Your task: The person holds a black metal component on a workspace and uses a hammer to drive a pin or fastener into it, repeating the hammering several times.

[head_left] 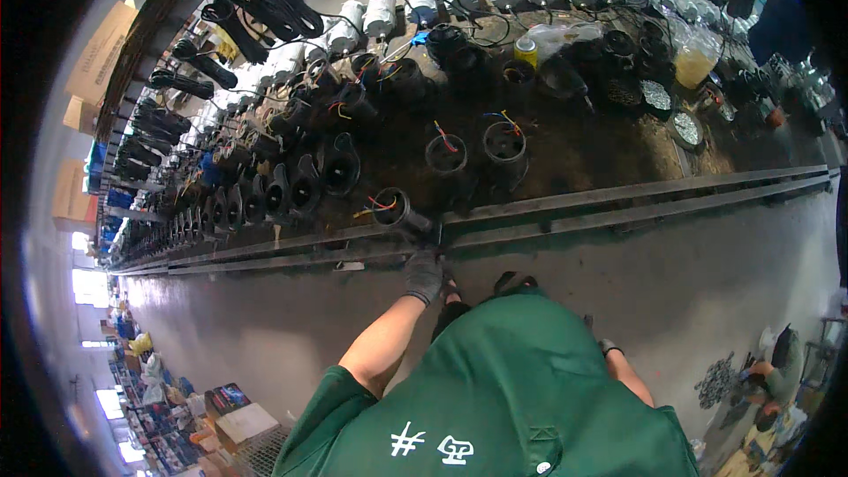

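Housing (401, 212) tilts at bench edge (618, 196), apart from others (506, 145), left hand (424, 275) grasping; right hand's (609, 346) fingers unclear.

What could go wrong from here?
1. The tilted black cylindrical housing is at the front of the bench with only the gloved left hand on it; it could slip to the floor. The right hand is down by the body, perhaps too far to catch it.
2. Loose wires stick out of its open end and might snag or get pinched.
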`<action>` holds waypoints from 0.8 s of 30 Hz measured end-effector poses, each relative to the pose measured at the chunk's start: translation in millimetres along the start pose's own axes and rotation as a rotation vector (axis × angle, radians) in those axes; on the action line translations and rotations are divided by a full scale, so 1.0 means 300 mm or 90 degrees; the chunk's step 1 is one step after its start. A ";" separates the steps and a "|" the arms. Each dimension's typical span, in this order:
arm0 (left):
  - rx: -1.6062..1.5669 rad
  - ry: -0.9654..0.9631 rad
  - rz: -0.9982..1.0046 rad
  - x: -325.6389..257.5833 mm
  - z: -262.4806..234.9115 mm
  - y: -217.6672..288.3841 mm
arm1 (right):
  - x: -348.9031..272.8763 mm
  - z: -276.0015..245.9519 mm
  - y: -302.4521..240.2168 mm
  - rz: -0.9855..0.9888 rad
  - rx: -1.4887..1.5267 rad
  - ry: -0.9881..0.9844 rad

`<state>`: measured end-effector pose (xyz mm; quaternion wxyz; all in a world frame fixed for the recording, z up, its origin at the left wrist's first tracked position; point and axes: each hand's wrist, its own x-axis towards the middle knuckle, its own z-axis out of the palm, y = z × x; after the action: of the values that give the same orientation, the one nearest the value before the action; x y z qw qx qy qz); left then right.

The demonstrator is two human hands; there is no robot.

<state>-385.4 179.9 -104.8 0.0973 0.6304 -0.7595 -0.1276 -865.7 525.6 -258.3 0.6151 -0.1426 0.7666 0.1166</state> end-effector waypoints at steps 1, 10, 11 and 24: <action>-0.002 -0.020 -0.012 -0.007 -0.013 0.004 | -0.005 -0.008 -0.010 -0.002 0.002 0.002; -0.104 -0.130 -0.099 -0.036 0.072 0.000 | -0.019 -0.057 -0.066 -0.077 -0.053 0.072; -0.115 -0.120 -0.099 -0.043 0.075 0.000 | -0.008 -0.059 -0.061 -0.099 -0.115 0.064; -0.208 0.161 0.095 -0.084 -0.260 0.022 | 0.027 -0.029 -0.023 -0.109 -0.210 0.034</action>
<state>-362.8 200.3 -28.3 0.3022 0.5593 -0.7549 -0.1612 -872.7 515.4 -264.3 0.5703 -0.3090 0.7385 0.1840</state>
